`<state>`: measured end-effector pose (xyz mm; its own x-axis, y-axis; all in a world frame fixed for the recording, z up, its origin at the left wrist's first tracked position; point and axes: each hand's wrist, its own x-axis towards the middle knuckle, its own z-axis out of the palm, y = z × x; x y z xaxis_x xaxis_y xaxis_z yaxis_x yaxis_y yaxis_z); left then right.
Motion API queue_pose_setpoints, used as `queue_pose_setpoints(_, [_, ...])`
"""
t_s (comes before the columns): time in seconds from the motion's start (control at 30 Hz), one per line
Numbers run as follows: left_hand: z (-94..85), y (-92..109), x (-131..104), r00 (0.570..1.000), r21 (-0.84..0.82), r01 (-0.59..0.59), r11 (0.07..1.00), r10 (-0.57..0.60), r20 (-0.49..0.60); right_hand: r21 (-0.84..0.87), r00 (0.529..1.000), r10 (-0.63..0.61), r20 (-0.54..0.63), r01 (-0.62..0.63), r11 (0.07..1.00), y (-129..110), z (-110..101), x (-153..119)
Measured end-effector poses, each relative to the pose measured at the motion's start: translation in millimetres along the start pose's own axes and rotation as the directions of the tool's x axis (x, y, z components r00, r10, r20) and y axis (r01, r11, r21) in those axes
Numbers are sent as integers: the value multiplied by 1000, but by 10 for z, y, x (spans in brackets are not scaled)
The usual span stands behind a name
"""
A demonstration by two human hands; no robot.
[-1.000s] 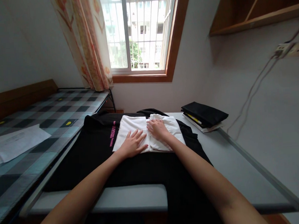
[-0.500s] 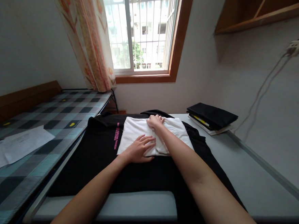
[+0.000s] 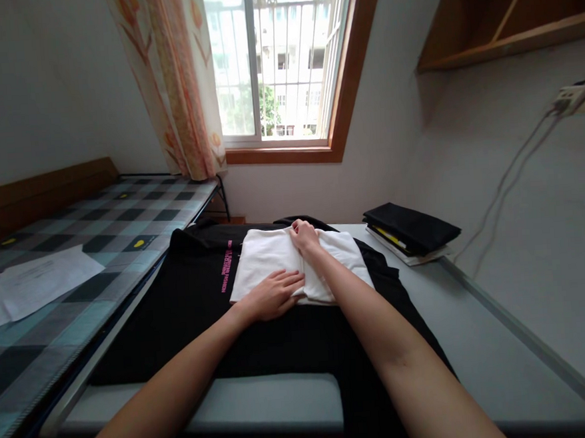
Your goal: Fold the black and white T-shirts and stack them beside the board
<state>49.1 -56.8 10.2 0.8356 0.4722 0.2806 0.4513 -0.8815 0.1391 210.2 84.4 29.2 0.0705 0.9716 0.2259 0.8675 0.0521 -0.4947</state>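
A white folded garment (image 3: 267, 254) lies on a spread black garment (image 3: 199, 319) with pink lettering on its left part. A fold line runs from back to front through the white cloth's middle. My left hand (image 3: 272, 294) rests flat by the front edge, fingers stretched to the right over the cloth; its thumb is mostly hidden. At the back edge, my right hand (image 3: 304, 237) has its fingers bent together on the white cloth near the fold line. My right forearm crosses over the cloth's right half and hides part of it.
The garments lie on a pale table (image 3: 486, 339). A black folder (image 3: 413, 227) sits on papers at its right side. To the left is a checked mattress (image 3: 92, 226) with loose paper sheets (image 3: 46, 279). A shelf (image 3: 514, 30) juts from the right wall.
My right hand has drawn its spread fingers together at the back edge and shifted slightly. My left hand's fingers have closed side by side and its thumb has tucked in.
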Motion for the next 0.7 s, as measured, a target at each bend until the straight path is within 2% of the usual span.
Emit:
queue_pose_setpoints(0.07, [-8,1,2,1000,-11,8,1000,-8,3,20,998,-39,-57,41,999,74,-86,-60])
queue_pose_setpoints(0.13, [-23,-2,2,1000,-35,20,999,-20,-3,27,997,-48,-67,50,998,180,-210,-145])
queue_pose_setpoints(0.23, [-38,-12,-1,999,-70,32,997,-32,1,-19,998,-16,-54,15,1000,373,-410,-343])
queue_pose_setpoints(0.33, [-35,-20,0,999,-84,36,996,-36,2,-104,995,30,-96,-40,994,545,-535,-590])
queue_pose_setpoints(0.43, [-19,-21,9,999,-86,41,995,-42,-8,-161,995,31,-94,-46,986,644,-551,-802])
queue_pose_setpoints(0.5, [-9,-22,13,999,-86,43,995,-45,-24,-187,996,-19,-86,2,982,669,-524,-891])
queue_pose_setpoints(0.6, [-15,-28,4,998,-96,23,995,-29,-58,-213,992,-90,-89,70,975,680,-487,-945])
queue_pose_setpoints(0.7, [-50,-22,-16,995,-152,8,988,-23,-100,-198,992,-104,-77,87,976,697,-484,-945])
